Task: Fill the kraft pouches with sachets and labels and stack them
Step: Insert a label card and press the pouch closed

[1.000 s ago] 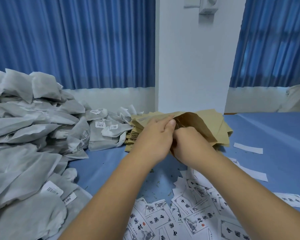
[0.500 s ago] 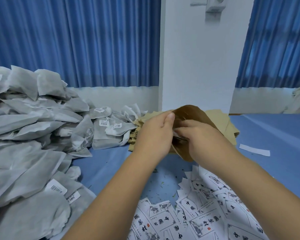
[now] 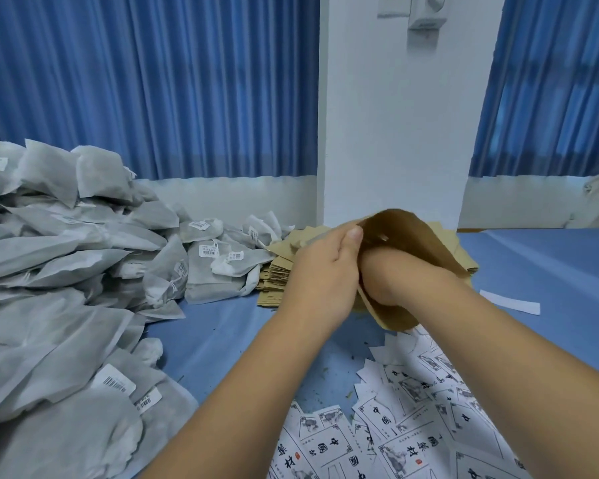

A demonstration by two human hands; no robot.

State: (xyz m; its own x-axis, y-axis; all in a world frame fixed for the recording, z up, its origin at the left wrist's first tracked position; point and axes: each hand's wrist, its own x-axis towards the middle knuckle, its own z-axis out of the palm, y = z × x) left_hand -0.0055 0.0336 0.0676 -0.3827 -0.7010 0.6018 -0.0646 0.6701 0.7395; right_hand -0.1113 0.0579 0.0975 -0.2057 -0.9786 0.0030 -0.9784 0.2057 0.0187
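Brown paper pouch (image 3: 408, 236) held open in the air, just in front of and above the stack of pouches (image 3: 277, 276) that lies flat on the blue table (image 3: 550, 267). The left hand (image 3: 320, 278) grips the pouch's near rim, thumb pressed on the outside edge and the other fingers curled behind it. The right hand (image 3: 386, 276) is pushed into the mouth of the pouch up to the knuckles; its fingers are hidden inside, so whether they hold anything cannot be told. The pouch's lower end hangs down past the right wrist, close to the table.

Left of the stack, a big heap of grey-white sachets (image 3: 66, 271) with barcode stickers spreads out, the nearest ones touching the stack's left edge. Nearer the person than the stack, to its right, printed labels (image 3: 412, 430) lie scattered and overlapping. A single white paper strip (image 3: 512, 301) lies to the right of the stack, well apart from it. Behind the stack rises a white pillar (image 3: 391, 133), with blue curtains (image 3: 153, 84) on either side.
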